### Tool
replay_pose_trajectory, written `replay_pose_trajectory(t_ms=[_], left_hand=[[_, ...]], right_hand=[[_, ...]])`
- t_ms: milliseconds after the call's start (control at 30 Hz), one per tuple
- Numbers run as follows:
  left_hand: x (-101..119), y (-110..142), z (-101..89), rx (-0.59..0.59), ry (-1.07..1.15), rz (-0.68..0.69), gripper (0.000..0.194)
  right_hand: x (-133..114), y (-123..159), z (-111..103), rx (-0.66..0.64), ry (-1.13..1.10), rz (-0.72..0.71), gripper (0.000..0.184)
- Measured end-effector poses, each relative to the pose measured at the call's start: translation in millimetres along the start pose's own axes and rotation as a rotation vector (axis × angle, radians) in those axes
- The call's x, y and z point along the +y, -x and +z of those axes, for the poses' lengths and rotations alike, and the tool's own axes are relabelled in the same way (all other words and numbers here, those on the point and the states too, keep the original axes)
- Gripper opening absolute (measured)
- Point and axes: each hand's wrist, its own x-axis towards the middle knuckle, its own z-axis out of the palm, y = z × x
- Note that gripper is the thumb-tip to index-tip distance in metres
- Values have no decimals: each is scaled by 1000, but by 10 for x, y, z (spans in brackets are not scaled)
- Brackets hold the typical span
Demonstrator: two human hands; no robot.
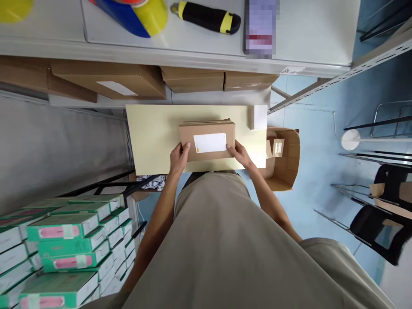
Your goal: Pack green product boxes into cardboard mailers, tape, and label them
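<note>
A brown cardboard box [210, 155] with a white label [210, 142] on its side is held between my two hands over a pale yellow tabletop [154, 137]. My left hand [179, 158] grips the box's lower left corner, thumb on the front face. At the opposite end, my right hand [240, 153] holds the right edge, its thumb touching the label's corner. The fingers behind the box are partly hidden. A small white box [259, 117] stands at the table's back right corner.
Above the table, a shelf [309, 38] carries a utility knife [206, 17] and tape rolls [154, 17]. Larger cartons [109, 79] sit beneath it. An open carton [289, 167] with small boxes is on the right. Green-and-white boxes [71, 231] are stacked at lower left. Black chairs [370, 223] stand at right.
</note>
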Motion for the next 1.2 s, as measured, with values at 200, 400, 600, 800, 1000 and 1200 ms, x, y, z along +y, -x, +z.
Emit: replay_pose_trajectory(t_ms=[200,400,600,800,1000,1200], left_hand=[[-64,-281,-14,21,-151,-135,48],[25,-357,128,264,-207,52,62],[802,-295,985,-13,-159,304,49],[981,-382,2101,-370,-165,283,45],[761,-689,2742,-439,4,-49,56],[671,-937,3025,-434,85,-85,56]], right_hand=[[-45,-215,234,-31,7,159,76],[243,-336,49,220,78,107,77],[631,-551,-772,693,314,113,61],[781,-892,-914,660,345,212,83],[840,-1004,-810,599,343,284,95],[923,-988,-821,583,276,251,97]])
